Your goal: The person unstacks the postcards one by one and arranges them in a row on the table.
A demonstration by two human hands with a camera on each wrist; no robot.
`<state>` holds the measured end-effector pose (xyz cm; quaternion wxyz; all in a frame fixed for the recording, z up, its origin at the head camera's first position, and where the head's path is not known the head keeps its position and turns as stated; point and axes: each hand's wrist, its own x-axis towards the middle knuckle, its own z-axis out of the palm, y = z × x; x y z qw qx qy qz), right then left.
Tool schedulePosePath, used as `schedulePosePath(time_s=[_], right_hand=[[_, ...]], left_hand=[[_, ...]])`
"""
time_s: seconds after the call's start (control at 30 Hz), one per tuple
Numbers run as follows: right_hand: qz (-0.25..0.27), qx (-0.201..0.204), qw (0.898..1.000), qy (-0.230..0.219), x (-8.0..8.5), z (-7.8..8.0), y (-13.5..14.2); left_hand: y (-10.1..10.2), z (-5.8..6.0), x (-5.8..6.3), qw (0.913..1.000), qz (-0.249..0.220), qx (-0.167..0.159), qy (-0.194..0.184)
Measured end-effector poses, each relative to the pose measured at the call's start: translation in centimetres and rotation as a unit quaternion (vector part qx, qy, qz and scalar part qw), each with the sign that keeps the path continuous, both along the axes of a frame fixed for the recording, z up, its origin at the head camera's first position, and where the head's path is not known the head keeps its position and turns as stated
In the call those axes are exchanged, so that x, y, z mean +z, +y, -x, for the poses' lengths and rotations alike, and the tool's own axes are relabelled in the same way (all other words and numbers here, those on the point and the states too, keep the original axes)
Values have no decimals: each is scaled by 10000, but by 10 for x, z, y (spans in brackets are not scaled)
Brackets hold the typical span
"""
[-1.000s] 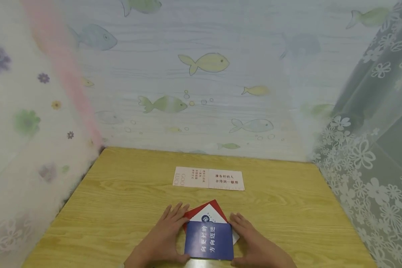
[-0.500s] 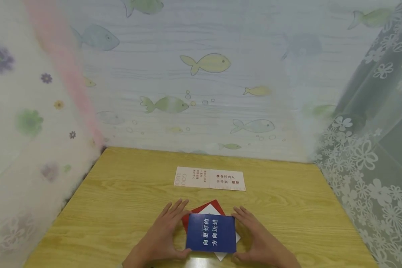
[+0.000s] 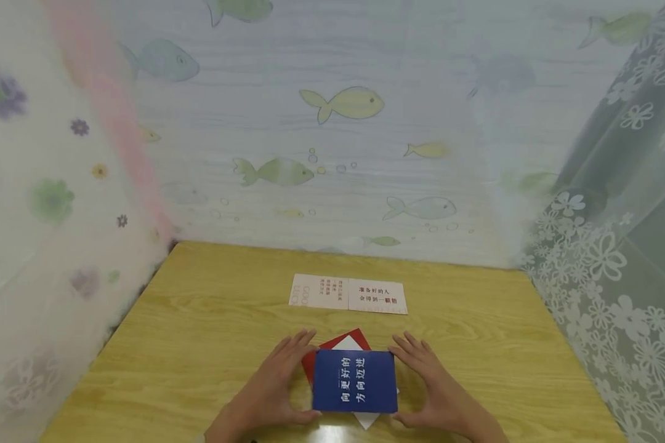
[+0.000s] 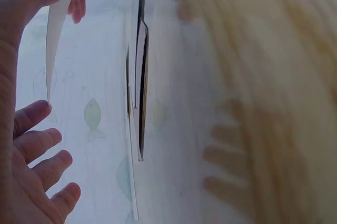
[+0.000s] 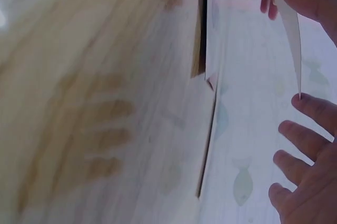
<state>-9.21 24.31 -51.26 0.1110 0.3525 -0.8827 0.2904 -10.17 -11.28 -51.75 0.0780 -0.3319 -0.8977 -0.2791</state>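
Observation:
A blue card with white characters is held level between the two hands, raised off the table. My left hand pinches its left side, thumb at the near corner and index finger at the far one. My right hand grips the right side the same way. In the left wrist view the blue card appears edge-on between thumb and index fingertip, the other fingers spread. Partly hidden beneath it, a white card lies turned at an angle over a red card.
Farther back on the wood-grain table, a pale card marked GOOD LUCK lies edge to edge with another pale printed card. A fish-patterned curtain closes off the back; a flowered lace curtain hangs at the right.
Both hands have lifted the blue card up from the stack and shifted it slightly right. It now covers more of the white card's far part, while the white near corner shows.

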Motion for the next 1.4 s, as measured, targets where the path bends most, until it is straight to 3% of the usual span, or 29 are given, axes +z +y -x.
schedulePosePath(time_s=[0.23,0.57,0.73,0.9,1.27,1.4], right_hand=[[203,219,9995,-133,4,1,12],[142,-577,9959,-687,4,4,33],[341,-567,9945,-809,-1,15,51],[252,-687,9932,-904,-3,28,68],[447,-942,9881,-1129,-7,61,109],[345,-1104,9848,-1297,-8,68,120]], left_hand=[[7,6,2,9985,-301,-465,-32],[34,25,6,9979,-399,-503,56],[51,45,2,9968,-393,-691,-24],[73,67,-4,9974,-42,-724,-13],[125,120,-1,9956,358,-800,-331],[138,133,-2,9945,379,-874,-429]])
